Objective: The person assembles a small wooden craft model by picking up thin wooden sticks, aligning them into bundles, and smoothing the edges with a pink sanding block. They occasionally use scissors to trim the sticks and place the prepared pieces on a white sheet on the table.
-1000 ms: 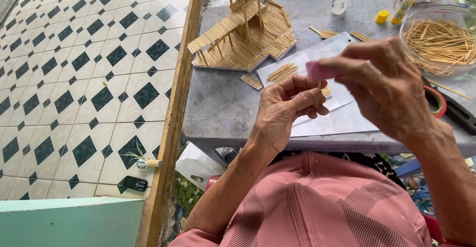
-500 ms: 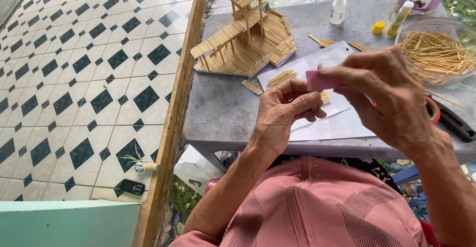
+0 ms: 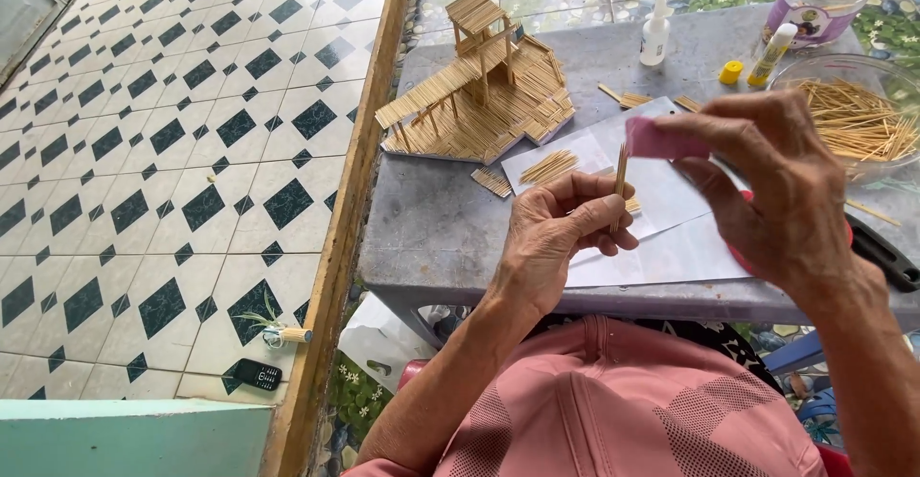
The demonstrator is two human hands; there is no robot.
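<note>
- A thin wooden stick [image 3: 620, 172] is being pinched upright in the left hand [image 3: 561, 233], above the grey table [image 3: 431, 228].
- A small pink block [image 3: 661, 140] is being held against the stick's top end by the right hand [image 3: 776, 190].
- White paper sheets [image 3: 661, 247] are being used as a work surface under both hands.
- A model house of sticks [image 3: 484, 94] is being kept at the table's far left, with a clear bowl of sticks [image 3: 853, 118] to the right.
</note>
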